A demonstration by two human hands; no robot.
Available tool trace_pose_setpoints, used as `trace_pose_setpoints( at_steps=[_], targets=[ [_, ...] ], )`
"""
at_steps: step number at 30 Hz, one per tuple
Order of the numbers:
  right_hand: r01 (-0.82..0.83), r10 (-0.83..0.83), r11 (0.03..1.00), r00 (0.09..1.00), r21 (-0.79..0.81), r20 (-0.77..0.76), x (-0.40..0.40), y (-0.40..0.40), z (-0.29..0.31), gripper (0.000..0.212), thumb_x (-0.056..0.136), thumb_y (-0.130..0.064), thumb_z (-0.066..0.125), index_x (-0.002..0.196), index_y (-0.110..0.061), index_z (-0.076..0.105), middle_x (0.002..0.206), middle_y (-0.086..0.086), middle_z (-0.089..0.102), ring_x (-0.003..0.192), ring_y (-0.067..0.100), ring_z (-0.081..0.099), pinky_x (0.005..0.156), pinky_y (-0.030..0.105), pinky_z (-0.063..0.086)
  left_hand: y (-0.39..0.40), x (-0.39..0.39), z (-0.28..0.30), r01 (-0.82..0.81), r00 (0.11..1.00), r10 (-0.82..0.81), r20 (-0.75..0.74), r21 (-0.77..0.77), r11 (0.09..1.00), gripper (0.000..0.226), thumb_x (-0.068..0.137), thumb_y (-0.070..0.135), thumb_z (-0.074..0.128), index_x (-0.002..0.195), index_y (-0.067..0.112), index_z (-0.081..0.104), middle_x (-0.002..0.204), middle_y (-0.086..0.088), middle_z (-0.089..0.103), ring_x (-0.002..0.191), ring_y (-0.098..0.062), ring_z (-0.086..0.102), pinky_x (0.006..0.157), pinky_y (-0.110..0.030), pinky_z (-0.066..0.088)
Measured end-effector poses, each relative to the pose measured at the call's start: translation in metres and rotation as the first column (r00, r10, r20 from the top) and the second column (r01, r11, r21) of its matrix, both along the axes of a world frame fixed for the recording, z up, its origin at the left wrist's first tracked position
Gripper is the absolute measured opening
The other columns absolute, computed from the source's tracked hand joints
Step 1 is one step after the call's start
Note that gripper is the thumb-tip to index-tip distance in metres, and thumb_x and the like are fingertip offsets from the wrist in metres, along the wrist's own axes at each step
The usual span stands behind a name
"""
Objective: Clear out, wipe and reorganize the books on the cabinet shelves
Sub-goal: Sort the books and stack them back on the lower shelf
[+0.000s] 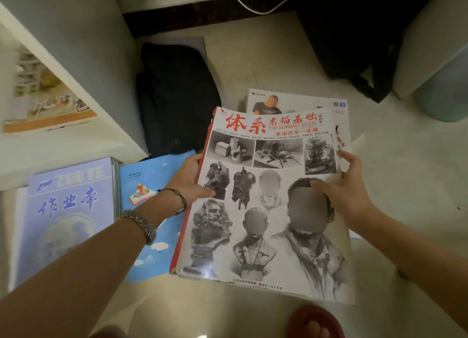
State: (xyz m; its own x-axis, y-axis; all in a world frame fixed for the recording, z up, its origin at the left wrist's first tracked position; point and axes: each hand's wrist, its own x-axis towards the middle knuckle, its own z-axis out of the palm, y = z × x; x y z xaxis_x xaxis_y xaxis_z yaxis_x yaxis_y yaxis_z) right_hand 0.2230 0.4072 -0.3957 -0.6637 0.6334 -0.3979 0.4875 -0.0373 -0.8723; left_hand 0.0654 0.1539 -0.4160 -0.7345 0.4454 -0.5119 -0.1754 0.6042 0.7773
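Down at the bottom edge a foot in a red slipper (315,321) pokes in, mostly cut off, so only the toes and the strap show. Both forearms come in from the lower corners too, elbows out of frame.

Faces on the sketch book (266,203) cover are blurred, and so is the figure on the magazine (296,102) tucked behind it, which only peeks out along its top and right edges. How many books sit under the sketch book is hard to say, just a red spine edge and some page edges show. On the white cabinet (76,104) at left, a book on the shelf (48,102) is smeared with blur and its title is unreadable.

Grip-wise: the left hand (192,178) clasps the sketch book's left edge, thumb on the cover, fingers hidden underneath. The right hand (344,185) grasps the right edge, thumb lying across the cover, fingers curled around the side. The book is held over the pale floor (405,185), just right of a blue book (152,211) and a lavender workbook (68,211) lying flat. A dark bag (174,97) sits behind them.
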Motion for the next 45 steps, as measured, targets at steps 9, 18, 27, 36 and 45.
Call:
trace_pose_setpoints(
  at_steps=[9, 18, 27, 36, 45],
  targets=[
    [-0.191, 0.197, 0.979, 0.977, -0.068, 0.08, -0.015, -0.068, 0.036, 0.07, 0.081, 0.004, 0.068, 0.127, -0.027, 0.025, 0.124, 0.015, 0.055, 0.107, 0.026, 0.058, 0.085, 0.035, 0.05, -0.107, 0.004, 0.042, -0.114, 0.993, 0.115, 0.029, -0.011, 0.993, 0.081, 0.067, -0.011, 0.075, 0.124, 0.029, 0.032, 0.097, -0.015, 0.067, 0.089, -0.034, 0.067, 0.081, -0.049, 0.054],
    [-0.329, 0.365, 0.92, 0.918, -0.213, 0.158, -0.003, -0.151, 0.079, 0.061, 0.088, 0.003, 0.059, 0.123, -0.025, 0.018, 0.113, 0.014, 0.055, 0.088, 0.025, 0.061, 0.068, 0.046, 0.055, -0.207, 0.014, 0.078, -0.071, 0.997, 0.069, -0.019, -0.15, 0.986, 0.073, 0.065, 0.008, 0.076, 0.113, 0.038, 0.031, 0.093, -0.038, 0.061, 0.085, -0.053, 0.06, 0.079, -0.059, 0.05],
    [-0.411, 0.442, 0.891, 0.882, -0.195, 0.161, -0.015, -0.189, 0.098, 0.056, 0.09, 0.005, 0.055, 0.12, -0.03, 0.022, 0.095, 0.008, 0.064, 0.081, 0.023, 0.064, 0.073, 0.049, 0.055, -0.262, 0.028, 0.093, -0.062, 0.998, 0.056, -0.039, -0.179, 0.982, 0.069, 0.075, 0.002, 0.074, 0.12, 0.029, 0.03, 0.079, -0.026, 0.064, 0.065, -0.027, 0.057, 0.068, -0.037, 0.05],
    [-0.566, 0.571, 0.82, 0.818, -0.082, 0.069, -0.058, -0.24, 0.104, 0.064, 0.087, 0.009, 0.056, 0.12, -0.032, 0.02, 0.104, 0.015, 0.06, 0.094, 0.036, 0.064, 0.083, 0.062, 0.049, -0.322, 0.019, 0.096, -0.293, 0.955, 0.281, -0.098, -0.159, 0.943, 0.075, 0.064, -0.006, 0.079, 0.113, 0.031, 0.036, 0.069, -0.015, 0.063, 0.062, -0.029, 0.062, 0.06, -0.043, 0.055],
    [-0.637, 0.638, 0.762, 0.77, -0.117, -0.033, -0.095, -0.303, 0.092, 0.063, 0.089, 0.009, 0.055, 0.125, -0.031, 0.022, 0.086, 0.011, 0.062, 0.101, 0.051, 0.055, 0.08, 0.066, 0.046, -0.368, 0.008, 0.1, -0.461, 0.887, 0.433, -0.161, -0.25, 0.852, 0.073, 0.069, -0.015, 0.071, 0.116, 0.017, 0.027, 0.072, -0.012, 0.055, 0.058, -0.022, 0.054, 0.049, -0.03, 0.044]
  ],
)
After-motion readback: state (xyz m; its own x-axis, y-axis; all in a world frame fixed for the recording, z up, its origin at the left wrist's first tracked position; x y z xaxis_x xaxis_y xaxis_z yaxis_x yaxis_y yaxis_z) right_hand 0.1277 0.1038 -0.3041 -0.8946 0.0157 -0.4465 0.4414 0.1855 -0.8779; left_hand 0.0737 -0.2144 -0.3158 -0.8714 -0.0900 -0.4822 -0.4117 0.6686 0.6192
